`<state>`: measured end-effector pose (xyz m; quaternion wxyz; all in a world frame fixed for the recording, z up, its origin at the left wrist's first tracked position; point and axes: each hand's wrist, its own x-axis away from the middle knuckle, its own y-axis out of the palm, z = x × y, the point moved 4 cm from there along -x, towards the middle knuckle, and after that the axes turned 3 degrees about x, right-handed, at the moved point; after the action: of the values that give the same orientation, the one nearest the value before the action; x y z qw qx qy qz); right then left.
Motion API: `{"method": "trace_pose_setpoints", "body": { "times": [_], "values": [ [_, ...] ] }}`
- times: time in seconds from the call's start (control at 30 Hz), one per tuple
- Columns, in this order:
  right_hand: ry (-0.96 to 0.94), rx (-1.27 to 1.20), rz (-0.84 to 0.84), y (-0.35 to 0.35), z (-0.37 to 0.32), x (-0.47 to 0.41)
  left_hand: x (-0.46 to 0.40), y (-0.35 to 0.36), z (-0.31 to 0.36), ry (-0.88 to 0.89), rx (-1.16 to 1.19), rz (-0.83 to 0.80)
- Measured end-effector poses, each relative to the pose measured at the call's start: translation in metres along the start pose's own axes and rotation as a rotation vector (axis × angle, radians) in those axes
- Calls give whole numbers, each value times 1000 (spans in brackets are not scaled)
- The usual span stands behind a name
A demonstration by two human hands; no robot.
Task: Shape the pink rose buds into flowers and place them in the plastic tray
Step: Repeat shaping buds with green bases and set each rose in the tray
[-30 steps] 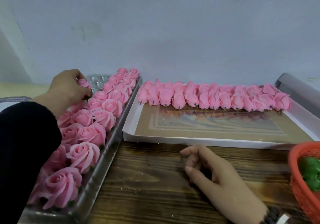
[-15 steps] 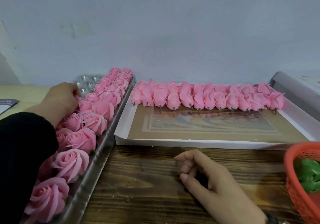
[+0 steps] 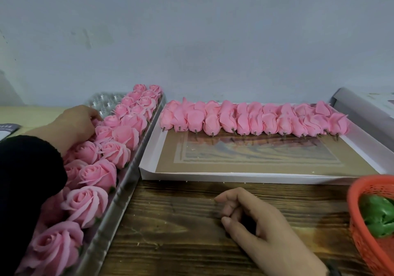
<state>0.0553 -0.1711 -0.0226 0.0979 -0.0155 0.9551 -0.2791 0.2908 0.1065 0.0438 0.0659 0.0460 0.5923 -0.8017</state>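
A clear plastic tray (image 3: 119,199) runs along the left, filled with rows of shaped pink roses (image 3: 98,174); a few empty cups (image 3: 106,102) show at its far end. My left hand (image 3: 72,124), in a black sleeve, lies on the tray's left row with its fingers curled down on a pink rose (image 3: 97,122) that is mostly hidden. A row of unshaped pink rose buds (image 3: 255,120) lies along the far side of a shallow white box (image 3: 234,178). My right hand (image 3: 255,222) rests on the wooden table, loosely curled and holding nothing.
A red mesh basket (image 3: 362,243) with green pieces (image 3: 377,214) sits at the right edge. A grey box lid (image 3: 358,107) leans behind the white box. A grey wall closes off the back. Dark wooden tabletop (image 3: 170,222) lies between tray, box and basket.
My left hand has come down from the tray's far end with the rose and settled lower on the left row. The right hand has barely moved.
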Motion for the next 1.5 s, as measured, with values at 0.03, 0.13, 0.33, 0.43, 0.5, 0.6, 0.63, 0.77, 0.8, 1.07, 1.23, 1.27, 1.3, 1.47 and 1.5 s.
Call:
{"method": "trace_pose_setpoints", "body": {
  "times": [0.03,0.13,0.33,0.43,0.5,0.6,0.63,0.77,0.8,1.07,1.23,1.27,1.3,1.47,1.5],
  "values": [
    [3,0,2,0,0,0,2,-2,1,-1,-3,-49],
    [6,-12,13,0,-1,2,9,-23,8,24,-26,-133],
    [10,-14,7,0,-5,3,57,-95,66,243,385,268],
    [9,-33,16,-1,-5,4,130,-91,113,405,815,318],
    [9,-60,27,-1,-6,5,176,-62,137,440,1043,253],
    [12,-91,77,-3,-5,5,222,5,151,294,1215,129],
    [5,-84,106,-5,-5,5,231,26,150,233,1245,93],
    [-10,-21,197,-11,-7,6,238,71,148,185,1189,17],
    [-15,-5,217,-13,-9,5,234,74,147,165,1203,17],
    [-58,369,237,-30,-42,-71,225,79,143,-56,1504,-65],
    [142,692,-43,-26,-27,-133,225,78,143,-96,1563,-141],
    [170,760,-87,-24,-22,-142,225,78,143,-95,1566,-157],
    [193,814,-127,-22,-17,-149,225,78,143,-92,1567,-171],
    [249,894,-236,-15,4,-170,223,80,143,-53,1489,-196],
    [243,901,-228,-15,5,-173,222,80,143,-36,1456,-184]
  ]
}}
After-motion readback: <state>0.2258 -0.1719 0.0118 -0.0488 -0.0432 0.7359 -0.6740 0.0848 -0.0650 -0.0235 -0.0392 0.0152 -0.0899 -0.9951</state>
